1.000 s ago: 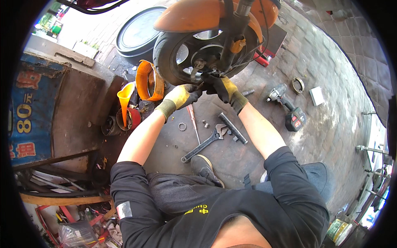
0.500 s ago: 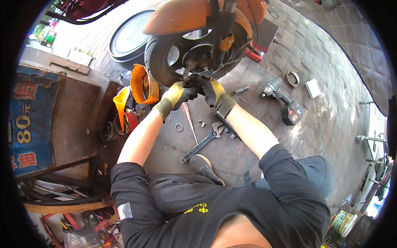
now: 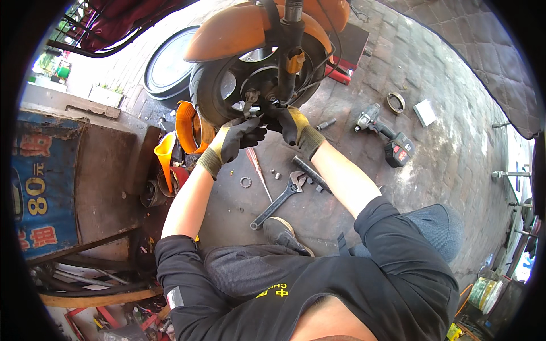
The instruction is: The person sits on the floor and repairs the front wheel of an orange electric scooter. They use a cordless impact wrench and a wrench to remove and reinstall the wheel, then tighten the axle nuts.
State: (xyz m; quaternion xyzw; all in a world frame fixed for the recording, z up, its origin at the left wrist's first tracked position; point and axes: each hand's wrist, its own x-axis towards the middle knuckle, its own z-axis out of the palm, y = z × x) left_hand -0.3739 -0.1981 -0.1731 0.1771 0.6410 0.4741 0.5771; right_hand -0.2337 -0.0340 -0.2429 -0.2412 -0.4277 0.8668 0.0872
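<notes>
Both my hands wear black and yellow work gloves and work low at the hub of a scooter's front wheel under an orange fender. My left hand is closed, its fingers curled just below a worn metal bracket beside the hub; what lies in its fingertips is too small to make out. Close by on the right, my right hand is closed around a dark part under the fork leg. The glove hides most of that part.
Below my hands lie a red-handled screwdriver, an adjustable wrench, a dark bar and a toothed ring. To the right are a cordless impact wrench, a socket, a metal ring and a white box. An orange funnel stands left.
My left hand has drawn a little left and down, away from my right hand, so more of the metal bracket shows. My right hand stays by the hub. The view has shifted slightly.
</notes>
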